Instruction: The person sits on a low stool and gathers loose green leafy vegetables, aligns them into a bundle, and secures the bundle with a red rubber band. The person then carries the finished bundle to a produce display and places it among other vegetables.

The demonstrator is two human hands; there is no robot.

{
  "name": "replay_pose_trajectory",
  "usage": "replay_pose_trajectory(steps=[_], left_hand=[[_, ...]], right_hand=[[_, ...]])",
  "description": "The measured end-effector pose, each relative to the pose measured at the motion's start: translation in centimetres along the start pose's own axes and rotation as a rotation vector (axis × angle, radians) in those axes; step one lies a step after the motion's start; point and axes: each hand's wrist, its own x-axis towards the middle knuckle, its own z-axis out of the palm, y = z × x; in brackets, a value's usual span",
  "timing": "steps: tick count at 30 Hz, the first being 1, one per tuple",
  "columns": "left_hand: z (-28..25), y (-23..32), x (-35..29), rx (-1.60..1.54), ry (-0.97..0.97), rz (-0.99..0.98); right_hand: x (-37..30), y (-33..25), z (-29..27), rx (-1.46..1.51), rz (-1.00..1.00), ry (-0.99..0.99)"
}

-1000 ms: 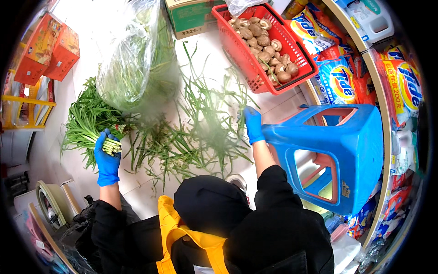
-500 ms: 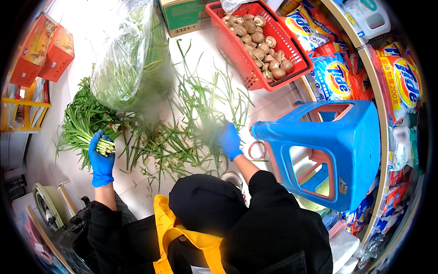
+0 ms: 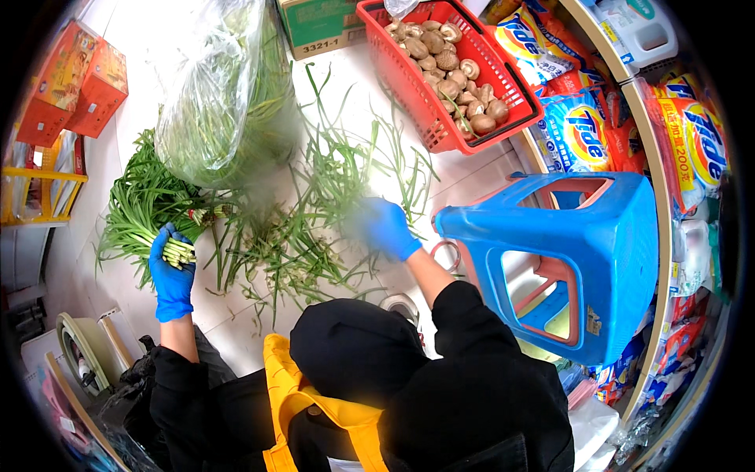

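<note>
In a blue glove, my left hand is closed around a bundle of chives, pale stem ends pointing right. Its leaves merge with a green heap of chives lying just behind on the floor. A bunch with a red band lies beside that heap. My right hand, also gloved in blue, is over the right edge of the loose, scattered chive leaves. Its fingers are smeared by motion and a blurry patch, so whether they hold anything is hidden. A clear plastic bag full of long green stalks stands behind.
A red basket of brown mushrooms stands at the far right beside a green carton. The blue stool lies tipped on its side at right. Near it are a tape roll and a pinkish ring. Shelves of detergent bags line the right.
My right hand has shifted slightly left and nearer the leaf pile, its fingers blurrier. My left hand keeps its hold on the chives, nearly still.
</note>
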Motion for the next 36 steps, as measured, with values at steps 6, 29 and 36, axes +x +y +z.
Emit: replay_pose_trajectory(steps=[6,29,36], left_hand=[[0.7,-0.3,0.0,0.02,0.016,-0.021],[3.5,-6.0,-1.0,0.314,-0.285,-0.171],[6.2,-4.1,-2.9,0.174,-0.282,-0.171]], right_hand=[[3.9,7.5,-2.6,-0.385,0.366,0.448],[6.3,-13.2,0.7,0.731,0.156,-0.192],[6.4,-18.6,4.2,0.786,0.104,-0.487]])
